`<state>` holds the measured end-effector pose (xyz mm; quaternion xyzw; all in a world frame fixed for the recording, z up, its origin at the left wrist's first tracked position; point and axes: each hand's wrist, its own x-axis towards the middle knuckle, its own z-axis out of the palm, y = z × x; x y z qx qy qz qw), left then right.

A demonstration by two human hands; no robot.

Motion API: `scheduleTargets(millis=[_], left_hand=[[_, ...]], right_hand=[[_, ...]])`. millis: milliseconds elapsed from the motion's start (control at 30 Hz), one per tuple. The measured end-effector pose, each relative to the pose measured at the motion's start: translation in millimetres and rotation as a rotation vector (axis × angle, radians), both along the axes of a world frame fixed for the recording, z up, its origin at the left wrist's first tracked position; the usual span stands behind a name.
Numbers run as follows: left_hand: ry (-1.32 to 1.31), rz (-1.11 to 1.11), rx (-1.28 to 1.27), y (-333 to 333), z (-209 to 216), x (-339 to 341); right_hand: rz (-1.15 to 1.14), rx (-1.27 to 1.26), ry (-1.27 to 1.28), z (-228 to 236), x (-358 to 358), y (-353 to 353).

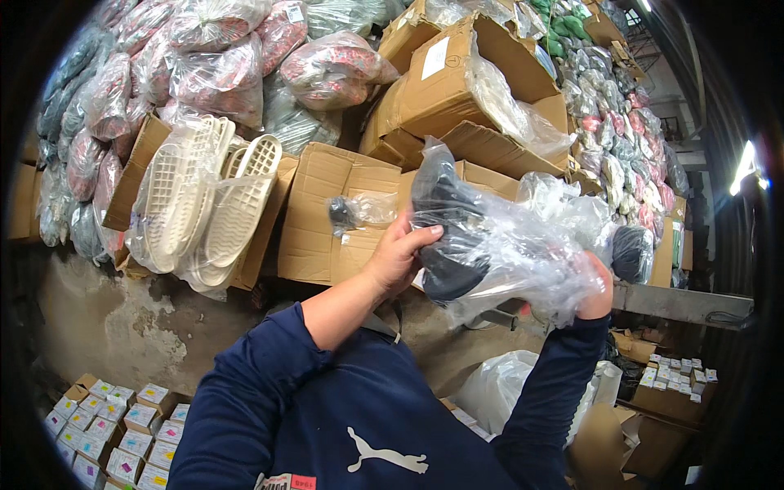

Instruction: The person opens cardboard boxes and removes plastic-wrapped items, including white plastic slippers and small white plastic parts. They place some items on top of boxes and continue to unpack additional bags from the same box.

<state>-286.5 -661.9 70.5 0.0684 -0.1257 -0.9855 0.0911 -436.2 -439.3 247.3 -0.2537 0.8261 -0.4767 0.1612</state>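
Observation:
Between my hands hangs a clear plastic bag [523,261] with black pieces [451,273] shaped like shoe soles at its left end. My left hand [402,251] grips that end, its thumb pressed on the black pieces. At the bag's loose, crumpled right end, my right hand [596,287] has hold of the plastic, its fingers mostly hidden by it. Just beyond is an open cardboard box [314,220] with a small black item in clear plastic [359,212] inside. Cream shoe soles [175,204] in clear bags fill another box to the left.
Bagged pink-and-grey goods [216,77] are piled high at the back left. A large open carton [445,77] stands behind the bag, with more bagged goods [625,155] heaped at right. Small labelled boxes [122,433] sit at lower left. A metal beam [678,300] juts out right.

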Motion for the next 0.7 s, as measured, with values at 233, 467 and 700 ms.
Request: scheduleTargets(millis=[233, 467, 700], left_hand=[[0.015, 0.067, -0.075, -27, -2, 42], [-0.006, 0.011, -0.146, -41, 6, 60], [0.031, -0.03, -0.046, -35, 2, 56]], right_hand=[[-0.12, -0.017, -0.222, -22, 34, 2], [-0.133, -0.165, -0.277, -29, 52, -2], [-0.156, -0.382, -0.301, -21, 74, -6]])
